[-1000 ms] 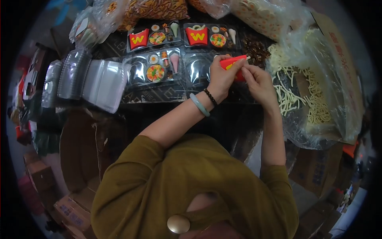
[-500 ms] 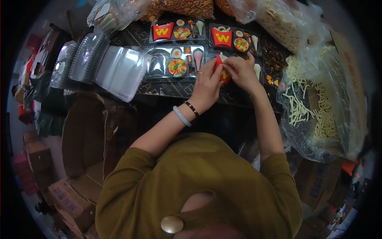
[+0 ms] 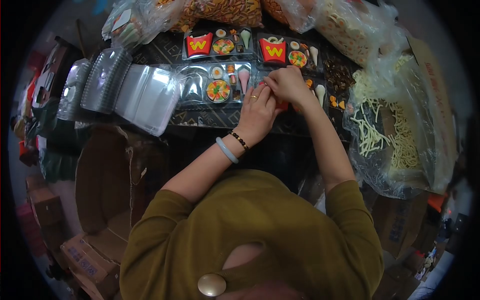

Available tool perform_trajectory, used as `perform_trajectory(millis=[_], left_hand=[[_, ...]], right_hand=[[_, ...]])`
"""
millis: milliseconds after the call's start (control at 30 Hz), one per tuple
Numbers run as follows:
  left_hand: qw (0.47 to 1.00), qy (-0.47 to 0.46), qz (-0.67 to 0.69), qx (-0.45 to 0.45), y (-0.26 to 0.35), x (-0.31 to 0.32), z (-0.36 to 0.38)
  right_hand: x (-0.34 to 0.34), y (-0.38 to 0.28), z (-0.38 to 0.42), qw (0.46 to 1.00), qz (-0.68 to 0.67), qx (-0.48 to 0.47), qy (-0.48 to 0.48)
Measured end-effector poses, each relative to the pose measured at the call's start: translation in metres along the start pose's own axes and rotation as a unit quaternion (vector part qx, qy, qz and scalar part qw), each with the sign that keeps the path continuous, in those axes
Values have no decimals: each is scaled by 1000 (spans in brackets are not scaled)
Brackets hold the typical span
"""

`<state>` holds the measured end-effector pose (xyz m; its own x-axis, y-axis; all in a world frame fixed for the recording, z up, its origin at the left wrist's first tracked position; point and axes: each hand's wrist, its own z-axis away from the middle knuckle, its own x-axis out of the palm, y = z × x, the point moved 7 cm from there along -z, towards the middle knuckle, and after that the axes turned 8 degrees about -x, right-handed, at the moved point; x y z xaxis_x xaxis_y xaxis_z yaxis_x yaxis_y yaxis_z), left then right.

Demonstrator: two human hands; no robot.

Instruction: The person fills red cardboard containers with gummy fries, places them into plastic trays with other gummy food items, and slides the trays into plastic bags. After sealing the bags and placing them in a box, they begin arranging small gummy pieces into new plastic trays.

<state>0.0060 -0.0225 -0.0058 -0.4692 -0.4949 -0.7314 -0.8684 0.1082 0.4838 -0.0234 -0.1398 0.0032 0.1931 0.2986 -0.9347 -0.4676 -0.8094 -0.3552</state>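
Note:
My left hand (image 3: 257, 111) is closed around a red toy fries box (image 3: 282, 106), which is mostly hidden under both hands. My right hand (image 3: 291, 86) bends over the top of the box, its fingertips pinched close to the left fingers; what they hold is hidden. Under the hands lies a clear tray with a toy ice cream cone (image 3: 320, 94) showing at its right. To the left, another clear tray (image 3: 192, 82) holds a toy pizza (image 3: 218, 90), an egg and a pink cone. Behind are filled trays with red fries boxes (image 3: 198, 46).
Stacked clear plastic trays (image 3: 107, 80) stand at the left. Pale toy fries (image 3: 372, 132) lie in a plastic-lined carton at the right, near dark brown pieces (image 3: 340, 75). Bags of small toy food (image 3: 225, 11) line the back. An open cardboard box (image 3: 102, 175) sits below left.
My right hand has turned over the top of the fries box and now covers most of it. The whole view has shifted slightly. My left hand keeps its hold.

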Motion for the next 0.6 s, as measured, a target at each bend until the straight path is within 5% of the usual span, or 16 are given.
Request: perform_trajectory(millis=[133, 233, 300, 433, 600], left_hand=[[1000, -10, 11, -4, -1, 3, -4], [999, -42, 10, 6, -1, 11, -11], [993, -102, -47, 39, 2, 17, -15], [981, -169, -79, 49, 3, 18, -18], [974, -169, -136, 64, 7, 23, -24]], right_hand=[[5, 7, -1, 992, -115, 6, 42], [-12, 13, 11, 969, -174, -31, 174], [-49, 19, 24, 962, -134, -64, 228], [-147, 100, 59, 850, -137, 11, 509], [-247, 219, 49, 818, 47, 88, 567]])
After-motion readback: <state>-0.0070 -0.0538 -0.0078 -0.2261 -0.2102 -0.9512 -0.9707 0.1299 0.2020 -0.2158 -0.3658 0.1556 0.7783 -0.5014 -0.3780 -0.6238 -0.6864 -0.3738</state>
